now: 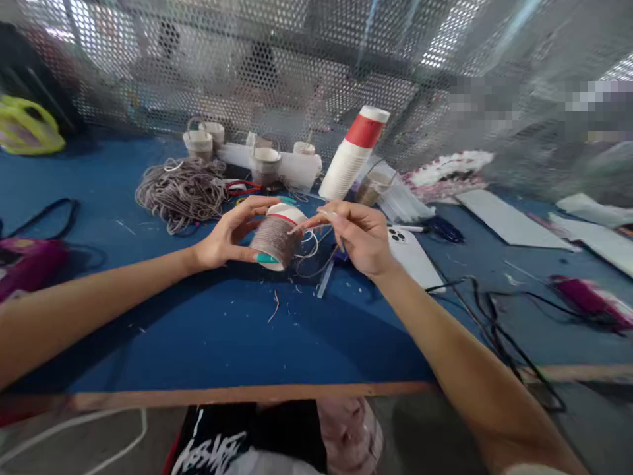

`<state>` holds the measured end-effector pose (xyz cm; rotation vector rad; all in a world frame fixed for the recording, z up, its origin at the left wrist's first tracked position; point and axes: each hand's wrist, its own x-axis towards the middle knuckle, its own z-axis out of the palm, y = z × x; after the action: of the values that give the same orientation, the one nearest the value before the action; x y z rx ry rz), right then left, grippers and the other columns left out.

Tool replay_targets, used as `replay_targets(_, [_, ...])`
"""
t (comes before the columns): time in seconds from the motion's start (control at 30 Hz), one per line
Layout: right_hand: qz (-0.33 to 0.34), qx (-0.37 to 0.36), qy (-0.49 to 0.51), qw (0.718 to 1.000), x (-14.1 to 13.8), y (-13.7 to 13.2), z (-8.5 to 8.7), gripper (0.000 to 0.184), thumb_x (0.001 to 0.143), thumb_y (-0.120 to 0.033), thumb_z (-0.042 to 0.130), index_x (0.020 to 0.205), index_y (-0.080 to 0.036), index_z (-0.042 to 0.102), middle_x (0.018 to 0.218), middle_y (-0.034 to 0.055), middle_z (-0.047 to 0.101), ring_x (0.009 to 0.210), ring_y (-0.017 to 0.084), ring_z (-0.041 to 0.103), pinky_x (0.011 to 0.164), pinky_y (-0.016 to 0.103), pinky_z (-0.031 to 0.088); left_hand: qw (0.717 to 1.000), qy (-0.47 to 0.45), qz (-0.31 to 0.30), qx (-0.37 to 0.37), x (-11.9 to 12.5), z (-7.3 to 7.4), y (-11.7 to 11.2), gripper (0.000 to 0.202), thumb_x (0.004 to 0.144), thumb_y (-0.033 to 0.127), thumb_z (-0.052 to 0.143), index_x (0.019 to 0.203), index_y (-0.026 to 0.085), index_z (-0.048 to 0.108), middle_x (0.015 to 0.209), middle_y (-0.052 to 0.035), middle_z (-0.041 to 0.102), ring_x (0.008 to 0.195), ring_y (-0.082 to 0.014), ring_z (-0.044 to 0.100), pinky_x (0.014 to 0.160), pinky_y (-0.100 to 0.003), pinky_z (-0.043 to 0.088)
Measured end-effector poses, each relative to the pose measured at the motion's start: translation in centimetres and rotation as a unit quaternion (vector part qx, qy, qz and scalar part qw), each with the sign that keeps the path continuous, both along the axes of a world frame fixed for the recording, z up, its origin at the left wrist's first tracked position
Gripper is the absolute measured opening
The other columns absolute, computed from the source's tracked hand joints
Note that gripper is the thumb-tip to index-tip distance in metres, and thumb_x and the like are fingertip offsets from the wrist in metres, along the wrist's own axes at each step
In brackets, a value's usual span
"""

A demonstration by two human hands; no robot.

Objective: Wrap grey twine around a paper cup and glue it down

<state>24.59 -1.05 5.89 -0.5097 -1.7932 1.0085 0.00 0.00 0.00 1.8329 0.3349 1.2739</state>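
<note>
My left hand [232,232] grips a paper cup [275,239] lying on its side, thumb at the rim and fingers over the top. Grey-brown yarn is wound around the cup's wall, with a white and red band showing at its far end. My right hand [363,236] is closed in a pinch on a thin pale strip [330,216], whose exact kind I cannot make out. The strip's tip reaches the yarn-wrapped side. Beside the cup, a loose white cord [312,245] curls under the right fingers, and a clear glue stick [325,280] lies below it.
A yarn heap [182,188] sits behind my left hand, near red-handled pliers [242,186]. Yarn-covered cups [266,165] and a leaning cup stack [349,158] stand further back. To the right are a white phone [410,257] and black cables [487,316]. Mesh [297,66] closes the back.
</note>
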Motion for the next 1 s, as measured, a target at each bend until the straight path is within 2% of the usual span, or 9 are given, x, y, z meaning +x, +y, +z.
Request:
replay_targets(0.17, [-0.024,-0.018,0.006,1.000,-0.03,0.02,0.04,0.044,0.083,-0.047,0.075,0.054,-0.021,0.054,0.057,-0.0038,0.050,0.072,0.018,0.073,0.070,0.032,0.052,0.999,0.014,0.017,0.025,-0.26,-0.55,0.38,0.065,0.067,0.048,0.086,0.128,0.037,0.067,0.129,-0.0074,0.050,0.130,-0.0336,0.050,0.106,-0.047,0.053])
replay_targets(0.3, [-0.022,-0.035,0.004,0.999,0.03,-0.13,0.04,0.042,0.082,-0.047,0.075,0.055,-0.022,0.056,0.060,-0.0028,0.055,0.073,0.019,0.072,0.074,0.035,0.053,1.000,0.017,0.014,0.021,-0.24,-0.57,0.32,0.062,0.068,0.046,0.086,0.127,0.037,0.068,0.128,-0.0072,0.049,0.131,-0.0343,0.048,0.110,-0.051,0.049])
replay_targets(0.47, [-0.013,-0.029,0.000,0.999,0.05,-0.16,-0.04,0.040,0.085,-0.044,0.074,0.056,-0.021,0.058,0.069,-0.0003,0.066,0.074,0.018,0.072,0.078,0.035,0.054,1.000,0.002,-0.002,0.014,-0.19,-0.66,0.33,0.068,0.069,0.045,0.085,0.133,0.041,0.063,0.128,-0.0060,0.048,0.130,-0.0337,0.049,0.113,-0.052,0.046])
replay_targets(0.63, [-0.015,-0.031,-0.004,0.999,0.08,-0.05,-0.22,0.038,0.084,-0.041,0.073,0.056,-0.021,0.057,0.065,-0.0013,0.063,0.074,0.017,0.071,0.078,0.035,0.053,0.999,0.032,0.015,0.015,-0.45,-0.66,0.36,0.066,0.067,0.047,0.085,0.130,0.038,0.066,0.128,-0.0070,0.047,0.133,-0.0361,0.045,0.118,-0.057,0.038])
replay_targets(0.83, [-0.006,-0.033,-0.011,0.999,0.23,0.04,-0.30,0.037,0.084,-0.039,0.072,0.057,-0.020,0.056,0.071,-0.0003,0.067,0.070,0.014,0.067,0.073,0.034,0.052,1.000,0.005,-0.017,-0.007,-0.27,-0.76,0.29,0.071,0.067,0.043,0.087,0.134,0.038,0.062,0.130,-0.0064,0.049,0.132,-0.0347,0.049,0.109,-0.051,0.049])
replay_targets(1.0, [0.003,-0.014,-0.006,1.000,0.14,-0.03,-0.14,0.032,0.083,-0.032,0.073,0.057,-0.021,0.057,0.069,-0.0012,0.068,0.068,0.013,0.064,0.070,0.032,0.050,1.000,-0.015,-0.019,-0.007,-0.14,-0.63,0.23,0.071,0.067,0.044,0.088,0.132,0.034,0.063,0.134,-0.0070,0.055,0.127,-0.0337,0.056,0.110,-0.050,0.048])
